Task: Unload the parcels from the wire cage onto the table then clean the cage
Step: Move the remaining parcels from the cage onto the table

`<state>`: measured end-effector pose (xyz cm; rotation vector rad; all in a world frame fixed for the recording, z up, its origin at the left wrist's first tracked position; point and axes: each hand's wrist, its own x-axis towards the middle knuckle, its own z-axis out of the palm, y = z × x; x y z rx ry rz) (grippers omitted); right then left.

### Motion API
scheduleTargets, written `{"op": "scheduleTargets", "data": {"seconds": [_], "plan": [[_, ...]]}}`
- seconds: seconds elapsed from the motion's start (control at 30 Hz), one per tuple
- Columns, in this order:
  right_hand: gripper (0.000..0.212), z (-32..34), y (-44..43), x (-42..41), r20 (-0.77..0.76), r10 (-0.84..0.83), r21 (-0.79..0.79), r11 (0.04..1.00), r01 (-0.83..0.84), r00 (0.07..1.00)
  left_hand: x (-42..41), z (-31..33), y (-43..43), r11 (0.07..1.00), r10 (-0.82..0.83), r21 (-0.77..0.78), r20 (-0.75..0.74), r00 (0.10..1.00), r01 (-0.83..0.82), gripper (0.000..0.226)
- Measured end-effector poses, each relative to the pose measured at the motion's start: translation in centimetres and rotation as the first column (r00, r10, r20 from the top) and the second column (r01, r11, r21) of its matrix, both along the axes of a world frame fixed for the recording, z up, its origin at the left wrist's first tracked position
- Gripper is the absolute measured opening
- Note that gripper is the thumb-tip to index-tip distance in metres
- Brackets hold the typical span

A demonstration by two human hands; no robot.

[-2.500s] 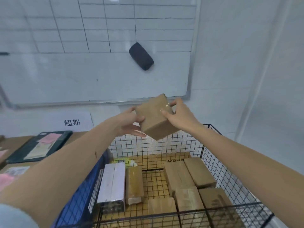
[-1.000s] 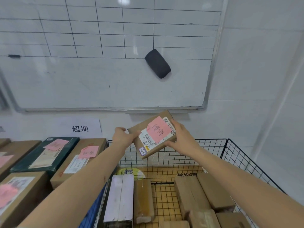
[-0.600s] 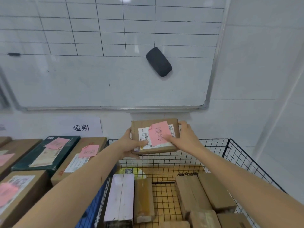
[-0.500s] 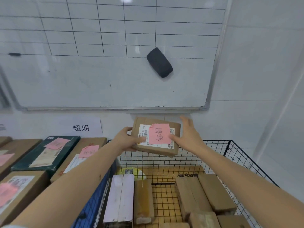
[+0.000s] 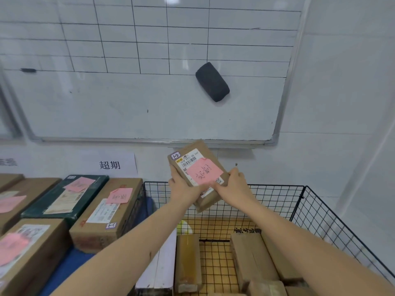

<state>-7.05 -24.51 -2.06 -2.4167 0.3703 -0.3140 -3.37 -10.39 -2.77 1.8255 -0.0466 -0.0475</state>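
I hold a small brown parcel (image 5: 197, 167) with a pink note and a barcode label in the air above the far rim of the black wire cage (image 5: 307, 208). My left hand (image 5: 183, 188) grips its left edge and my right hand (image 5: 234, 184) grips its lower right side. The parcel is tilted, label facing me. Inside the cage lie several more parcels: a white box (image 5: 159, 268), a narrow tan one (image 5: 188, 261) and brown boxes (image 5: 250, 259) at the right.
Left of the cage, several boxes with pink notes sit on a blue-covered table (image 5: 64, 268), among them a brown box (image 5: 106, 212) and a dark green one (image 5: 64, 196). A whiteboard (image 5: 128, 99) with a black eraser (image 5: 212, 81) hangs on the wall behind.
Both hands have turned the parcel from its plain side to its labelled face, then rotated it clockwise to a diagonal tilt. It stays above the cage's far rim.
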Motion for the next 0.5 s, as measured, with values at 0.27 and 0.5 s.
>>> {"op": "scheduleTargets", "data": {"seconds": [0.27,0.5], "plan": [[0.068,-0.2,0.1,-1.1,0.013,0.065,-0.237,0.970,-0.060,0.998,-1.0,1.3,1.0,0.998,-0.034,0.049,0.031,0.999,0.033,0.091],[0.067,-0.1,0.8,-2.0,0.044,0.218,-0.144,0.967,-0.210,0.975,-2.6,1.7,1.9,0.985,0.018,0.168,0.135,0.991,-0.041,0.063]]}}
